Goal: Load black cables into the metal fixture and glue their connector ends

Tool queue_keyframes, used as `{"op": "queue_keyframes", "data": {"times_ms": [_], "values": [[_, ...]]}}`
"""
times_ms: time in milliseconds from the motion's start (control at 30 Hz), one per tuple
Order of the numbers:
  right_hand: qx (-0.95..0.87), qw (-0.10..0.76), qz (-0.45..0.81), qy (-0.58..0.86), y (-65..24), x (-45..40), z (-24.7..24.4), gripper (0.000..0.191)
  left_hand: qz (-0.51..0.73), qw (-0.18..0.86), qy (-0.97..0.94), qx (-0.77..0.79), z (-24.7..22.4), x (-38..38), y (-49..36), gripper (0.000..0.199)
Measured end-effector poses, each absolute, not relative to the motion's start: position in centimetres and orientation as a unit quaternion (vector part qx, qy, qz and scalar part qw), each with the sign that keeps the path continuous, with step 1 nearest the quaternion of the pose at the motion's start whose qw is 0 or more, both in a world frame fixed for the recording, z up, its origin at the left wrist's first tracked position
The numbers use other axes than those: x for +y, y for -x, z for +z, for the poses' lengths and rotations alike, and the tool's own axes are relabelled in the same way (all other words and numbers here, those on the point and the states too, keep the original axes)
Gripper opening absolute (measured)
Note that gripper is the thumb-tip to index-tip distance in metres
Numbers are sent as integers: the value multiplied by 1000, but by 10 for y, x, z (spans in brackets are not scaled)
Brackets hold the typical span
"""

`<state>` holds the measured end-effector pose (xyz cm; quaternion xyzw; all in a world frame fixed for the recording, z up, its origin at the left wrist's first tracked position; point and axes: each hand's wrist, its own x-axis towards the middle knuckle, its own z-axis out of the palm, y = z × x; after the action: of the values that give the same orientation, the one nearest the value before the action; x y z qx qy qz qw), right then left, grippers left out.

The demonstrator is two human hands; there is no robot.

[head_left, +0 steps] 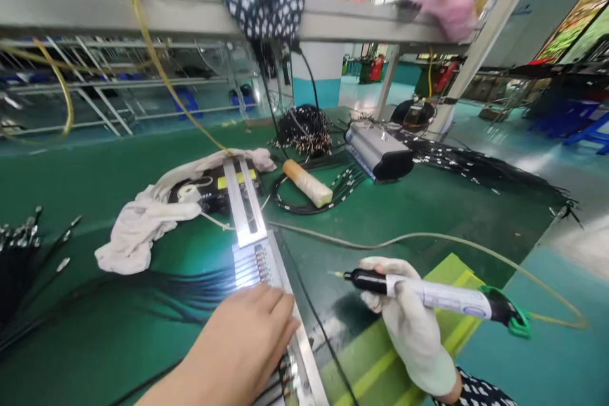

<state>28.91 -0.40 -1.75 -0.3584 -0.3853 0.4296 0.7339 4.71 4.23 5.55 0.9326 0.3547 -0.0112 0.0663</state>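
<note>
The fixture [281, 268] lies on the table [399, 216], the left hand [242, 336] over its near part. Left of it stretch cables [200, 285], their ends on it; farther back on that side lies a cloth [130, 238]. Right of it, the right hand [409, 327] holds a tool [442, 299]. Behind it rightward lie a cylinder [307, 184], a device [378, 144] and, farthest, a cable heap [301, 127].

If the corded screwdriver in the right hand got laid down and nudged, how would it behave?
The corded screwdriver would likely roll, since it looks cylindrical, though the green loop at its rear might check that. The pale cord, lying in loose curves, would probably flex and trail behind. Its thin tip looks easiest to damage.
</note>
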Motion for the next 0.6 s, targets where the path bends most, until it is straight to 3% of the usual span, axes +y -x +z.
{"op": "queue_keyframes", "data": {"times_ms": [67,200,300,433,600], "values": [[-292,781,436,340,-311,30,-14,26,-26,110,-907,406,63,91,-87,37],[-220,817,435,310,-346,82,-13,40,9,77,-869,488,42,188,-166,74],[-149,819,465,301,-360,92,-19,41,36,92,-827,553,22,234,-201,73],[-64,830,476,282,-370,82,-13,36,101,135,-822,544,18,232,-190,58],[-14,823,505,259,-374,74,0,41,166,199,-869,421,31,160,-104,59]]}}
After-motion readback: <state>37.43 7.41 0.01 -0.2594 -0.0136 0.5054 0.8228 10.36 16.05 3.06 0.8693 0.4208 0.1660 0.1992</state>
